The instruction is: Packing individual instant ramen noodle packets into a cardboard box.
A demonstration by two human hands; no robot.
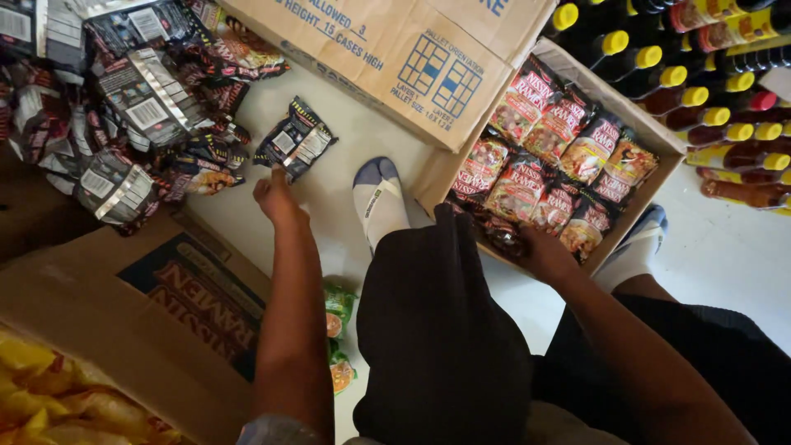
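The person sits on the pale floor (346,140) with legs spread, and from above I see both arms stretched forward. The left hand (276,198) reaches out to a dark noodle packet (294,146) lying alone on the floor; the fingertips (276,171) pinch its near edge, the rest of the hand loosely curled. That packet sits just right of a heap of dark packets (124,107) spilled over the floor at the left, close to it but apart from the main pile.

The right hand (540,251) is down at the near edge of an open cardboard box (634,210) that stands between the two socked feet. It rests on a dark packet (504,235) at the box's front corner, fingers bent over it; I cannot tell whether they actually grip it. The box is filled with rows of red and dark noodle packets (552,156), standing on edge and tightly packed.

The left foot in a white-and-blue sock (379,202) lies between the two hands. A large cardboard flap (387,58) leans over the floor beyond it. Nearer, on the left, lies another flattened carton (156,321) with yellow bags (58,395) below it, and two green packets (338,325) lie on the floor beside the left forearm. Dark bottles with yellow caps (709,91) are stacked at the far right.
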